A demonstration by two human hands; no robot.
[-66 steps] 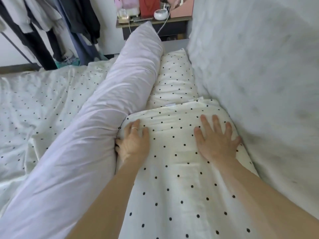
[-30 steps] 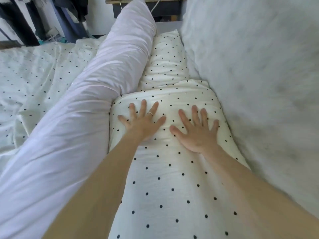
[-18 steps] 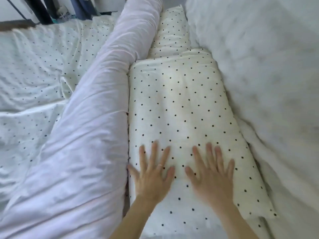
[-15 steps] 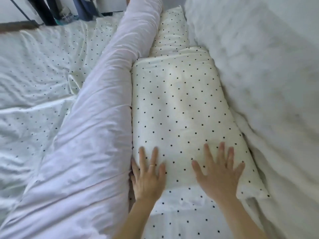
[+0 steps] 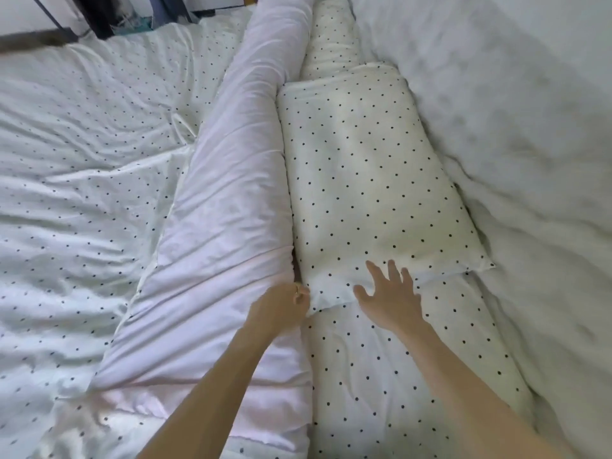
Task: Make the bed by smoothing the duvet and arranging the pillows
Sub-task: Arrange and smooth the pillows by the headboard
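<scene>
A cream pillow with black dots (image 5: 367,180) lies lengthwise along the right side of the bed, its near edge by my hands. My left hand (image 5: 281,304) is closed on the pillow's near left corner, pinching the fabric. My right hand (image 5: 389,294) hovers or rests with fingers spread at the pillow's near edge. A long pale pink body pillow (image 5: 231,210) lies beside it on the left. A second dotted pillow (image 5: 329,41) sits beyond the first. The dotted white duvet (image 5: 82,167) lies creased over the left of the bed.
A pale wall (image 5: 516,134) runs along the right, tight against the pillows. Dotted bed sheet (image 5: 390,369) shows under my right forearm. Dark hanging clothes (image 5: 99,18) stand past the bed's far edge.
My hands slid from the pillow's far end back to its near edge. The left hand went from flat and spread to closed on the near left corner; the right hand stays spread.
</scene>
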